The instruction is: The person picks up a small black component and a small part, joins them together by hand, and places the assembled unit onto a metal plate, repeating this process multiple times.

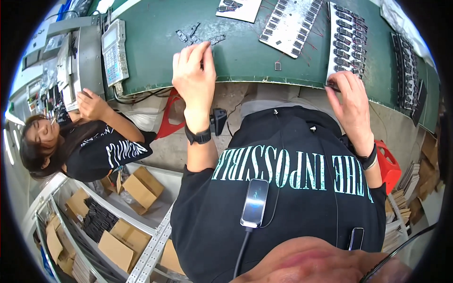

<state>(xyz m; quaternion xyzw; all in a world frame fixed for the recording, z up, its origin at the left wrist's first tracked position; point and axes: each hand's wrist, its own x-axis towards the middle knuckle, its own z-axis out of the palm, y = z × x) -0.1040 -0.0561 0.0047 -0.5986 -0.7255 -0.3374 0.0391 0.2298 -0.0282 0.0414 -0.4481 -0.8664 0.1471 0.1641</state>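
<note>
Left hand (194, 75), upper centre of frame: flat on the green bench (245, 52), fingers extended and loose, grasping nothing visible; fingertips just beside a small cluster of loose dark metal parts (198, 36). Dark wristband (198, 137) on that wrist.

Right hand (351, 101), upper right of frame: fingers curled at the bench edge, tips pinched on a small dark part (333, 86) at the lower end of a white tray (347, 40) carrying rows of similar dark parts. Grip partly hidden by the fingers; appears closed on the part.

Second white tray (290, 26) of parts between the two hands, set at an angle. Third tray (238, 8) at the top edge, partly cut off. Single small part (278, 66) lying alone on the bench between the hands. Dark rack of parts (408, 75) at far right.

Grey keypad unit (114, 52) at upper left on the bench end. Another person (89, 141) seated at left of frame, one hand raised near that equipment. Cardboard boxes (141, 186) on shelving at lower left.
</note>
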